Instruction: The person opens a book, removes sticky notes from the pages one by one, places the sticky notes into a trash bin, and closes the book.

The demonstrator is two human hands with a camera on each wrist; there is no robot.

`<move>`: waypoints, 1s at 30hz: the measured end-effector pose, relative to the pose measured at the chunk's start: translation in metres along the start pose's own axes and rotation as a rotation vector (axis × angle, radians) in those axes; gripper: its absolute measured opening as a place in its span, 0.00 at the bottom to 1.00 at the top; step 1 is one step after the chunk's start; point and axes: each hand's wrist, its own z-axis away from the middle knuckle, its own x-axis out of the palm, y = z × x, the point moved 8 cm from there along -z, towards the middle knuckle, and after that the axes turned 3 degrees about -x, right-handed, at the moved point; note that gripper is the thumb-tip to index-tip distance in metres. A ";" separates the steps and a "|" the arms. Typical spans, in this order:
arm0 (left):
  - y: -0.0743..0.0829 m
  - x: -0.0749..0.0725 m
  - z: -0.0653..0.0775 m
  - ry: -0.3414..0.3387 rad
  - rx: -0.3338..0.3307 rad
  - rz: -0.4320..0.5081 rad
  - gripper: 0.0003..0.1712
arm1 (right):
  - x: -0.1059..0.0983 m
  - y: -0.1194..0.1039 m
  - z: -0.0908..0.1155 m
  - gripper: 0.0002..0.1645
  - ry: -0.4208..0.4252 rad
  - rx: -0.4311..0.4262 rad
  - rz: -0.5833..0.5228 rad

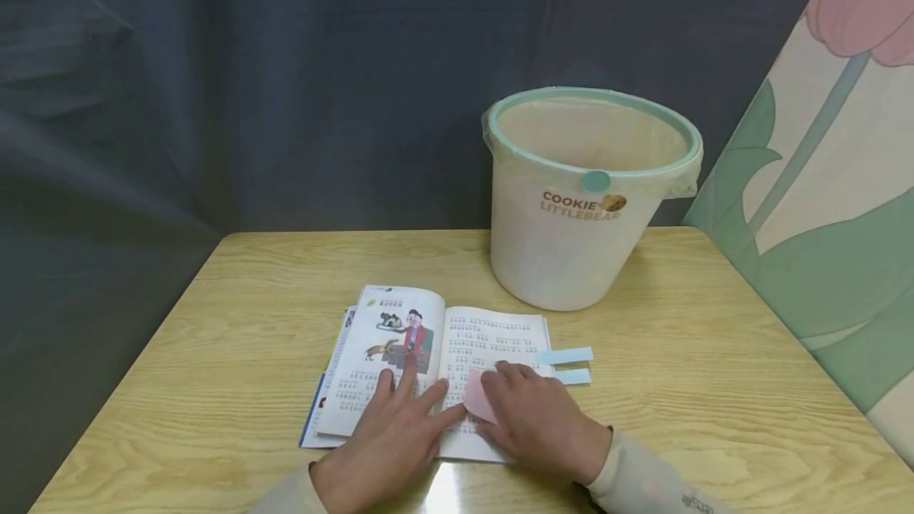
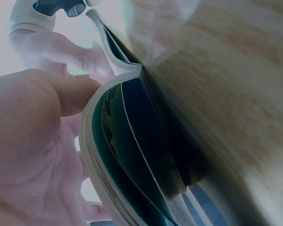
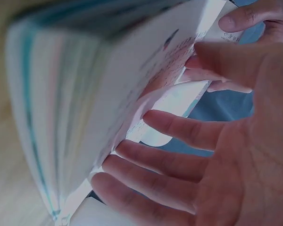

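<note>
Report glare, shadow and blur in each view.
Head: bright glare on the wooden table just below the open illustrated book; left wrist: upper left washed out, deep shadow beside the book; right wrist: nearest page edges out of focus.

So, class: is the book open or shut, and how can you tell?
Open: in the head view, the book lies spread on the table, showing an illustrated page beside a text page.

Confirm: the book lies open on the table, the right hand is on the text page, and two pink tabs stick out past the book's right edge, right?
Not quite: the two tabs are light blue, not pink, as the head view shows. The rest stands: the book lies open on the table, with the right hand on the text page.
</note>
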 end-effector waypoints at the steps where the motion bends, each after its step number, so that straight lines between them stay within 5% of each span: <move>1: 0.000 -0.001 0.000 0.012 0.004 -0.014 0.21 | -0.001 0.000 0.000 0.22 0.011 0.001 -0.006; 6: 0.002 -0.002 -0.001 0.043 0.025 -0.047 0.20 | -0.001 0.006 0.000 0.13 -0.006 0.053 -0.071; 30: 0.009 -0.003 -0.001 0.061 0.077 -0.076 0.18 | -0.005 0.012 -0.005 0.16 -0.063 0.042 -0.081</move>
